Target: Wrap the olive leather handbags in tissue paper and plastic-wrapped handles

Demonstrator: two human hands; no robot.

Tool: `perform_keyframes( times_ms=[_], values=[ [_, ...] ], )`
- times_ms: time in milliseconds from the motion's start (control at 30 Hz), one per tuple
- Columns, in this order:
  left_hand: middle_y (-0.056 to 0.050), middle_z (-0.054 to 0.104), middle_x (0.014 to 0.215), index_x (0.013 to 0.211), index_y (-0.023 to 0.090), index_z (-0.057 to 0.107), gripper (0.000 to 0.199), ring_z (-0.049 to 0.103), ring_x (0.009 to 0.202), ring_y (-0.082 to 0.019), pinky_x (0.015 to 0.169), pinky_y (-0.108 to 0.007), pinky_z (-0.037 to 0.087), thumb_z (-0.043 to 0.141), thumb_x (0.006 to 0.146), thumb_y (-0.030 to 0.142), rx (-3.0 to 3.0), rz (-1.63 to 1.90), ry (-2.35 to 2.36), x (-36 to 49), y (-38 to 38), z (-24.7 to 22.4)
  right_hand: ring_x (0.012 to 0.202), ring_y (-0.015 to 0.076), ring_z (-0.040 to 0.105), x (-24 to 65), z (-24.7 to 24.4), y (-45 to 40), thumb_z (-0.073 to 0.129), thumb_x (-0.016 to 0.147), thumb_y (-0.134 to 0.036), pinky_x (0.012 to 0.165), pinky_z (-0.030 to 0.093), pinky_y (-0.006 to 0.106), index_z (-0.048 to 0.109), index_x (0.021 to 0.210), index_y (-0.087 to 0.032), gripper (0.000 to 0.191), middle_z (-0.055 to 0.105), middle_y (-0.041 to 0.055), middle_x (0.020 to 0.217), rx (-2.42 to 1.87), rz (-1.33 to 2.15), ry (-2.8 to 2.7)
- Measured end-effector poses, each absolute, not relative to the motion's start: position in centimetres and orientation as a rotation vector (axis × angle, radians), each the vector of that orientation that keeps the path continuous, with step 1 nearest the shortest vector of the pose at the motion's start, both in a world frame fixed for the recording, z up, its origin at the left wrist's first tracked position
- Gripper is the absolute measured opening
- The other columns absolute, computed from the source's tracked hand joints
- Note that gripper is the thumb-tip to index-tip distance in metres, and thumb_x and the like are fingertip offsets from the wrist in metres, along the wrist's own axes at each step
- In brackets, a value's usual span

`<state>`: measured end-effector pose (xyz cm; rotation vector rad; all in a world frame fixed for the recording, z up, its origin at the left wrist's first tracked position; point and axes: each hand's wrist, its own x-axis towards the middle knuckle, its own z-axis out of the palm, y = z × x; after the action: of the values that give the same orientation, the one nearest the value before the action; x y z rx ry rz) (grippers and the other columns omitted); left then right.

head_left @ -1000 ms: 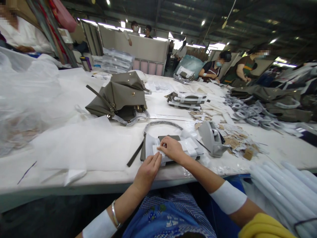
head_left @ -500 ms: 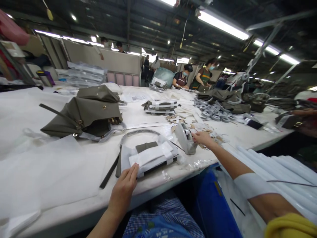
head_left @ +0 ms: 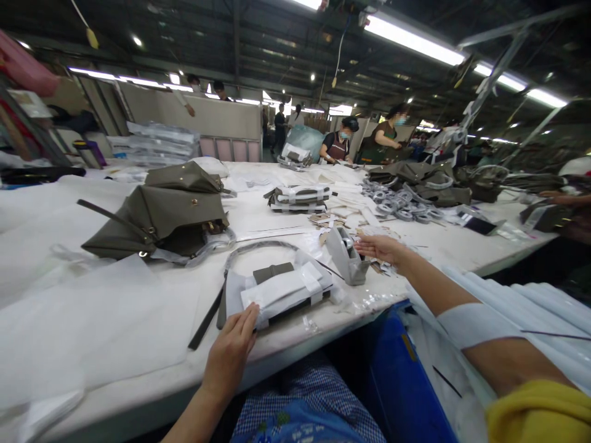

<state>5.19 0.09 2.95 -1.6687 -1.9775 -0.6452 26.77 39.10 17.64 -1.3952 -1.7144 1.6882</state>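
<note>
Since the handbag [head_left: 273,271] left of the tape dispenser [head_left: 344,261] looks light, soft and kinda slippery, I'd support its 2 ends. My left hand [head_left: 231,352] rests on it, fingers unclenched; right hand's [head_left: 384,249] by the dispenser, can't tell if it's pinching anything.

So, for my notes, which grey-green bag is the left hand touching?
The flat, paper-wrapped grey-green bag nearest the camera; the left hand rests on its white paper and touches no other.
</note>
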Motion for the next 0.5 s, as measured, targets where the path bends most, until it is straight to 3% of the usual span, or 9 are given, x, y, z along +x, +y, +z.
perform_keyframes(
  times_ms=[167,367,500],
  values=[
    [-0.008,0.065,0.13,0.14,0.012,0.048,0.046,0.061,0.111,-0.024,0.098,-0.036,0.051,0.047,0.093,0.011,-1.666,-0.639,-1.973,5.2,0.2,3.0,0.074,0.0165,0.073,30.7,18.1,35.3,0.064,0.092,-0.031,0.068,0.063,0.023,0.07,0.085,-0.009,0.023,0.075,0.0143,0.089,-1.309,1.655,-1.635],
    [-0.007,0.065,0.13,0.14,0.014,0.048,0.048,0.061,0.111,-0.024,0.098,-0.036,0.05,0.051,0.092,0.012,-1.686,-0.64,-2.002,4.8,0.0,3.0,0.077,0.0149,0.073,33.4,10.4,32.2,0.078,0.08,-0.029,0.076,0.063,0.024,0.073,0.087,-0.014,0.017,0.076,0.009,0.087,-1.267,1.6,-1.486],
    [-0.007,0.066,0.127,0.137,0.016,0.05,0.047,0.06,0.111,-0.025,0.097,-0.036,0.051,0.057,0.091,0.017,-1.748,-0.664,-2.018,3.7,-0.2,2.7,0.065,0.0142,0.071,33.4,6.3,32.8,0.084,0.07,-0.033,0.067,0.063,0.024,0.072,0.079,-0.016,0.023,0.075,0.0071,0.077,-1.313,1.474,-1.518]
  ],
)
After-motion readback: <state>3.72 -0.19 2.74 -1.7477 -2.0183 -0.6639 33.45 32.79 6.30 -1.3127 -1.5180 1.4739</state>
